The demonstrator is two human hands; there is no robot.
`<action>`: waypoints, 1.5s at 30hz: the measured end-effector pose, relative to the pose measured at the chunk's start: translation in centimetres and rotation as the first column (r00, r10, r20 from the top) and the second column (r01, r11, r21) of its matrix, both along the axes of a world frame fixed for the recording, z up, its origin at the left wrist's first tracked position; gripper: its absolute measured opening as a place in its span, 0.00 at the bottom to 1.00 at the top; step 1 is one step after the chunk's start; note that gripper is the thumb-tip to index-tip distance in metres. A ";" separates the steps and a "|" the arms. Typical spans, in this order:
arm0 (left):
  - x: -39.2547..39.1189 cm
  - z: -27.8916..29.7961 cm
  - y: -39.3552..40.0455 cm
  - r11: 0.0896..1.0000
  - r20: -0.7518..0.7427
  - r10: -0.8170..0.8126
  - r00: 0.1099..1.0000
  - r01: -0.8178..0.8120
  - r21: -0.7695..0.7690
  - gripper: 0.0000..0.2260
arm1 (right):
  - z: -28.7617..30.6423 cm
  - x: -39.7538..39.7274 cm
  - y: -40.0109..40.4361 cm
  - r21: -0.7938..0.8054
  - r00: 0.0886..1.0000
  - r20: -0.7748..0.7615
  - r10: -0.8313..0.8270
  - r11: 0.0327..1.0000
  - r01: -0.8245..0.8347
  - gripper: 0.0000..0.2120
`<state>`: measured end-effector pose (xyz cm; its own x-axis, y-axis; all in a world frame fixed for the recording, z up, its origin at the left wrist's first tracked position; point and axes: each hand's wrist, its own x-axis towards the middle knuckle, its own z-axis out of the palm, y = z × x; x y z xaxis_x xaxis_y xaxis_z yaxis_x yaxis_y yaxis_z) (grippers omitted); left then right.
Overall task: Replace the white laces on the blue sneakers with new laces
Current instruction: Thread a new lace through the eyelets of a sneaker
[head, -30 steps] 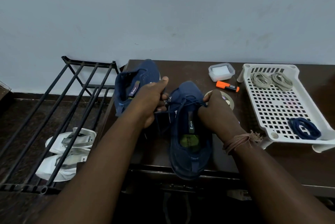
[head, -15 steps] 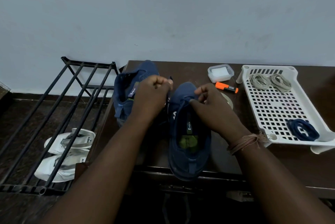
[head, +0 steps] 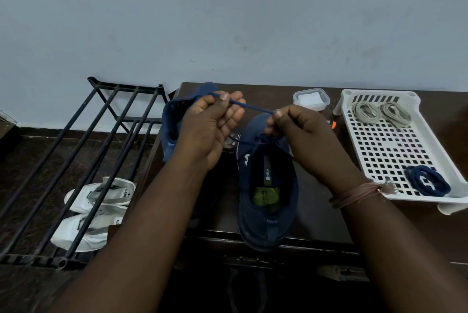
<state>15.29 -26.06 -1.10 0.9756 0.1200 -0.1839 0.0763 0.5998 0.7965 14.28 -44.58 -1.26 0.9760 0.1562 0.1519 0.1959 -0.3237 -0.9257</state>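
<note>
Over dark table (head: 316, 211) — both hands' fingers (head: 224, 98) pinch blue lace (head: 250, 108) above sneaker (head: 268, 198).

Dark brown table (head: 316, 211) across the centre and right of the frame, set against a pale blue wall (head: 228, 34). Black metal rack (head: 83, 160) at left, beside the table. Pair of white shoes (head: 93, 211) on the dark floor beneath the rack, lower left. Small clear lidded container (head: 311, 98) at the table's far edge, upper centre-right. Orange marker (head: 333, 124) just below it, mostly hidden.
</note>
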 end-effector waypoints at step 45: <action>-1.3 -2.9 -5.8 -0.468 -0.015 -0.310 0.951 -0.139 0.873 0.12 | -3.3 1.2 -3.5 -0.062 0.801 -0.578 -0.155 0.987 0.147 0.05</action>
<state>14.01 -31.88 -4.03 0.9618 -0.2060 0.1801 -0.2315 -0.9636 0.1340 15.49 -48.12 -4.53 0.8929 -0.0025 -0.4503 -0.4277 -0.3173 -0.8464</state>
